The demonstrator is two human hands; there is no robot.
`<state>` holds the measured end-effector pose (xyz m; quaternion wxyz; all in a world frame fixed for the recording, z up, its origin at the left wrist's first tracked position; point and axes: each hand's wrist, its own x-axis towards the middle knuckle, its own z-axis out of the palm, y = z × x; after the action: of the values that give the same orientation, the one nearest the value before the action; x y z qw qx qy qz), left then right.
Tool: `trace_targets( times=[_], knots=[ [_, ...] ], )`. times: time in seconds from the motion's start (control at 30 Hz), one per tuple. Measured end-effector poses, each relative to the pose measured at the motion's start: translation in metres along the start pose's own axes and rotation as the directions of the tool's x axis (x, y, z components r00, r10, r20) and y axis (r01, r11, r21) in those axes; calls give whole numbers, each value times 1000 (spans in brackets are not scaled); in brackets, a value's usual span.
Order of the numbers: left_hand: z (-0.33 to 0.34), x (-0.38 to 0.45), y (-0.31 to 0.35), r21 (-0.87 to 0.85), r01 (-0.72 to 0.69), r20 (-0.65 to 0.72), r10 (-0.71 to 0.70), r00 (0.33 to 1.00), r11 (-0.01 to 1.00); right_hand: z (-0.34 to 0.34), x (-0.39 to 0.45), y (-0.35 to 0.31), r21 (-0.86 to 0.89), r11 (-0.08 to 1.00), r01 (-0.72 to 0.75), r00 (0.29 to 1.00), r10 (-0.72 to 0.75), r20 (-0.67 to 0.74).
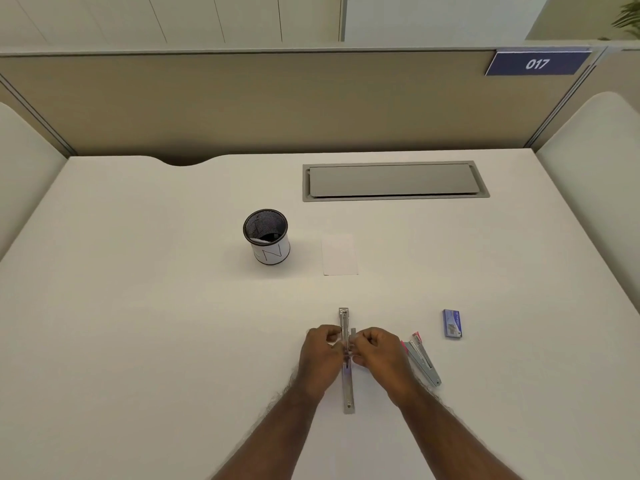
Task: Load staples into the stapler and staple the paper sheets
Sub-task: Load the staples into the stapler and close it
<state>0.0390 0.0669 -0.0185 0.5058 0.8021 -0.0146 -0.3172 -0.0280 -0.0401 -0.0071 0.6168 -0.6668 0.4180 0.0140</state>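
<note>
Both bare forearms reach in from the near edge, and the left hand (320, 351) and right hand (375, 348) meet over the long silver metal stapler (347, 382), opened flat on the white desk (138, 323) and pointing away from the person. Fingers of both hands curl in and pinch at its middle, seemingly around the staple channel. It looks stiff, smooth and fairly light, so a grip on the side rails should steady it best; any staple strip would be brittle and likely to snap. Whether a strip sits between the fingertips, I cannot tell, since the knuckles hide that spot. Just right lies a grey and pink stapler part (423, 362), its shape unclear. Farther right sits the small blue staple box (452, 323). The white paper sheets (339, 254) wait well beyond, beside a black mesh pen cup (267, 235).
</note>
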Motion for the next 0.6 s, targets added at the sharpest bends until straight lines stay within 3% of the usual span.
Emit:
trace_targets(
  times=[0.1, 0.4, 0.6],
  knots=[
    [0, -1, 1, -163, 60, 20, -58, 998, 985, -3, -2, -1, 7, 1000, 17, 1000, -17, 0],
    [-16, -3, -3, -425, 235, 368, -70, 927, 874, -32, -6, -12, -102, 994, 43, 999, -41, 23],
    [-19, -9, 1, -536, 338, 513, -19, 858, 774, -51, -11, -29, -462, 876, 139, 990, -137, 38]
  ],
)
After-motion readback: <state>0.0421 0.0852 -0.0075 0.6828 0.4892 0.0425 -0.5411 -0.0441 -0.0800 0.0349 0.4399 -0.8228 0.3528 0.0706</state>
